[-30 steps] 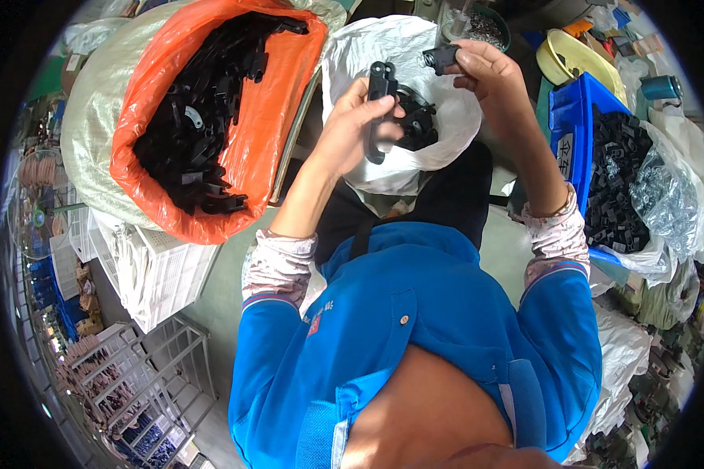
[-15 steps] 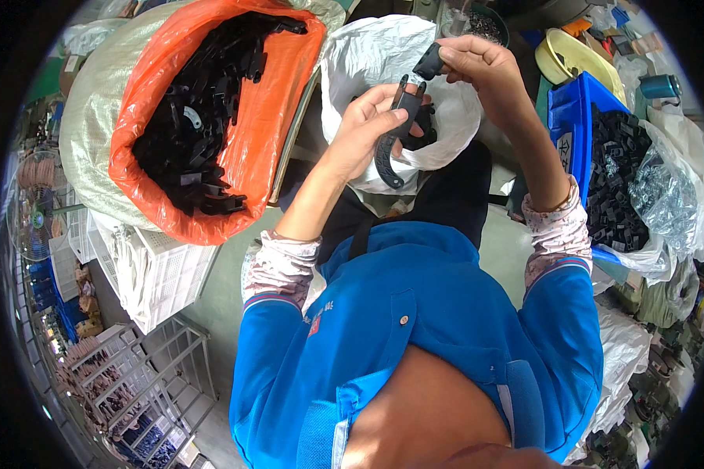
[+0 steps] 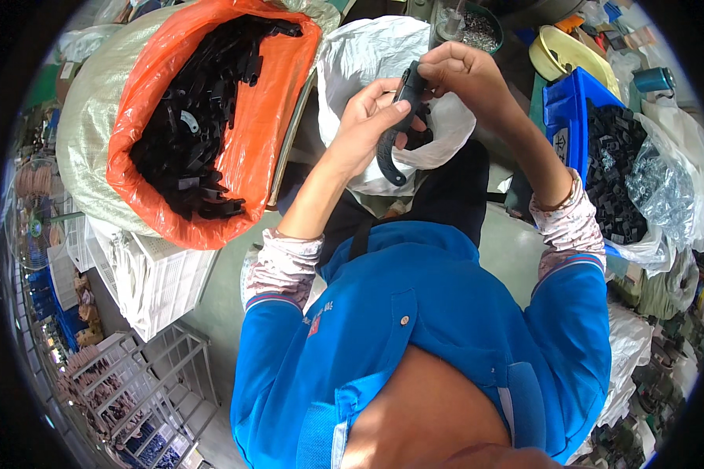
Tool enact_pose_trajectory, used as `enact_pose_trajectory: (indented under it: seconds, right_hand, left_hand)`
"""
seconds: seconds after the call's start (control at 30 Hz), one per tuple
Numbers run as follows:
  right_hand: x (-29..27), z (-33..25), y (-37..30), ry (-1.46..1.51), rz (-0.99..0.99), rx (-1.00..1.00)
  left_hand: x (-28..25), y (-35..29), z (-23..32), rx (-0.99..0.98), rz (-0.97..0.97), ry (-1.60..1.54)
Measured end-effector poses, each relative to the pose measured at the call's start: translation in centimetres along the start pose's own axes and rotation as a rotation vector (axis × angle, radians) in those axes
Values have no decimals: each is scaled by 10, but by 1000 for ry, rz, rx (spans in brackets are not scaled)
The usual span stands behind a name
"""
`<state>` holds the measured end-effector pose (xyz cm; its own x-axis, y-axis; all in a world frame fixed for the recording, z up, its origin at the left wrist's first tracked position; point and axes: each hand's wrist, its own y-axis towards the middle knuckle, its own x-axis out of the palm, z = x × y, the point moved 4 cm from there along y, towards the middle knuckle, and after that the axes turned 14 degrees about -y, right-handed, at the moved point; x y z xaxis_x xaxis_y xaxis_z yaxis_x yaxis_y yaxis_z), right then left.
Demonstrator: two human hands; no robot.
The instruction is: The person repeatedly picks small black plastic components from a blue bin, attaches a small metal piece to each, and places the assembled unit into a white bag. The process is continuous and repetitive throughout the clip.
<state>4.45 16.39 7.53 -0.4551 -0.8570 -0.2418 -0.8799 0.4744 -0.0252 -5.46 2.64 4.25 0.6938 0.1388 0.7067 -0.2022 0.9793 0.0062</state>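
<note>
My left hand (image 3: pixel 368 121) is closed round a curved black plastic handle (image 3: pixel 389 156), thumb across its upper part. The handle's lower end curves down and has a small hole. At its upper end my right hand (image 3: pixel 463 76) pinches a small black plastic piece (image 3: pixel 412 72) between thumb and fingers, and the piece meets the handle there. Whether it is fully seated cannot be made out. Below both hands a white plastic bag (image 3: pixel 361 51) stands open with black parts (image 3: pixel 421 137) in it, partly hidden by the left hand.
To the left, an orange-lined sack (image 3: pixel 278 141) holds many black plastic parts (image 3: pixel 188 141). On the right stands a blue crate (image 3: pixel 565 117) of small black pieces (image 3: pixel 614 172), with a yellow basin (image 3: pixel 551 62) behind it. White crates (image 3: pixel 164 273) and a metal rack (image 3: pixel 164 383) are lower left.
My right hand has brought the small black piece down and left onto the handle's upper end, closing the gap between them. The left hand has kept its hold on the handle.
</note>
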Motion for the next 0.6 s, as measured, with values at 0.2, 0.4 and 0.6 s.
enact_pose_trajectory:
  seconds: [0.2, 0.4, 0.6]
  right_hand:
    - [-2, 1, -15, -72, -16, -78]
    - [-24, -5, -35, -132, -62, -310]
    - [-184, -6, 14, -531, 185, -42]
  left_hand:
    - [8, 6, 2, 180, 137, 258]
    - [18, 10, -2, 126, 157, 389]
    - [9, 11, -21, 177, 168, 462]
